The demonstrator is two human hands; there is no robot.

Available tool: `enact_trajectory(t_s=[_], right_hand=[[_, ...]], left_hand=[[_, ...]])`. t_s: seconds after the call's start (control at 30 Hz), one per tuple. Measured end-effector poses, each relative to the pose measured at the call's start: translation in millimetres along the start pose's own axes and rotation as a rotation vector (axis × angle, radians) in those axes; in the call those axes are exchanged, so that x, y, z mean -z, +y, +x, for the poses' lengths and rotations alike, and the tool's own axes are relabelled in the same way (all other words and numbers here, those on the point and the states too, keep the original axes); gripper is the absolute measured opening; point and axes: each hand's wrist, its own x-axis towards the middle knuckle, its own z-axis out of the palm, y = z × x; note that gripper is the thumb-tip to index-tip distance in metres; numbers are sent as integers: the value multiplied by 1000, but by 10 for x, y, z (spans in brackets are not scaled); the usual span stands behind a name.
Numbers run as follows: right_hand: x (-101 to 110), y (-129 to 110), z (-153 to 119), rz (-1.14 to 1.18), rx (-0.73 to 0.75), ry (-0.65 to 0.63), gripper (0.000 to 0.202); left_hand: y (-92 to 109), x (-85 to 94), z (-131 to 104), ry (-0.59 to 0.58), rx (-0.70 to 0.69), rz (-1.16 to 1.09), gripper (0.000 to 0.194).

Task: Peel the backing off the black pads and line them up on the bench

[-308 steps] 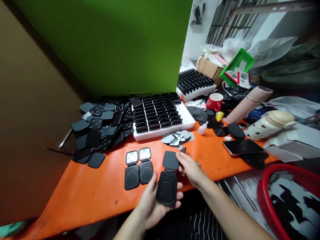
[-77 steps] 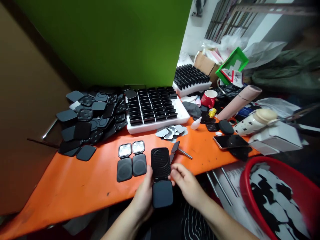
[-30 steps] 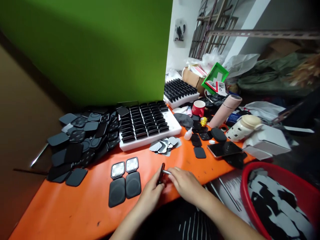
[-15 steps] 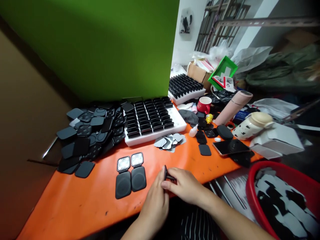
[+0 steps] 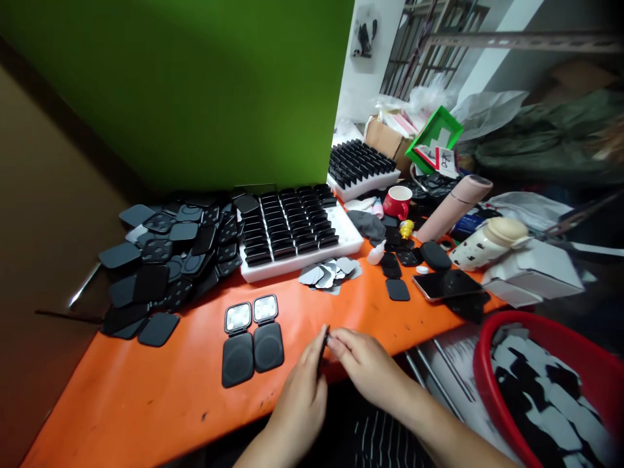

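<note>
My left hand (image 5: 299, 400) is closed around a flat black compact case (image 5: 322, 351), seen almost edge-on above the table's front edge. My right hand (image 5: 368, 361) pinches at the upper edge of the same case; its fingertips hide that part. To the left, two compacts lie side by side on the orange tabletop, spread open: the left compact (image 5: 238, 361) and the right compact (image 5: 268, 348). Each has a black lower half and a shiny silver square on the upper half. Beyond my hands lies a loose pile of silver-grey flat pieces (image 5: 327, 275).
A white foam tray (image 5: 351, 235) holds rows of upright black cases, with a heap of black cases (image 5: 160, 260) to its left. On the right are a small white bottle (image 5: 376, 253), a phone (image 5: 448, 285), a pink flask (image 5: 453, 208), a red mug (image 5: 397, 203) and a red basin (image 5: 487, 377).
The right hand's fingers have moved to the case's upper edge, and the dark part that stuck out between the hands now lies closer to the case. The view has shifted slightly.
</note>
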Motion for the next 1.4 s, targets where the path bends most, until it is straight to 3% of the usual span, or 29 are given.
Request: enact_trajectory(t_s=[0.17,0.33,0.43,0.6,0.7,0.8,0.9,1.0,1.4], right_hand=[[-34,-52,-60,-197,17,-18,25],[-89,-9,-20,80,-42,-85,25],[-143,6,40,343,-75,-86,30],[-193,1,107,642,-134,-136,36],[-176,-71,75,407,-43,-137,33],[-150,-164,17,24,85,-102,27],[-149,-202,-21,-218,116,-96,23],[-156,-204,-41,-261,130,-78,23],[-168,-210,-83,-344,157,-96,24]], left_hand=[[-116,-10,-127,-28,-104,328,66],[-141,-35,-214,4,-112,441,63],[-44,-8,-196,45,-54,315,58],[129,136,-19,22,106,-266,46],[151,175,41,43,139,-349,36],[111,137,10,64,99,-187,43],[44,87,-55,113,-8,-4,53],[-14,66,-87,107,-77,78,58],[-3,47,-100,76,-83,97,58]])
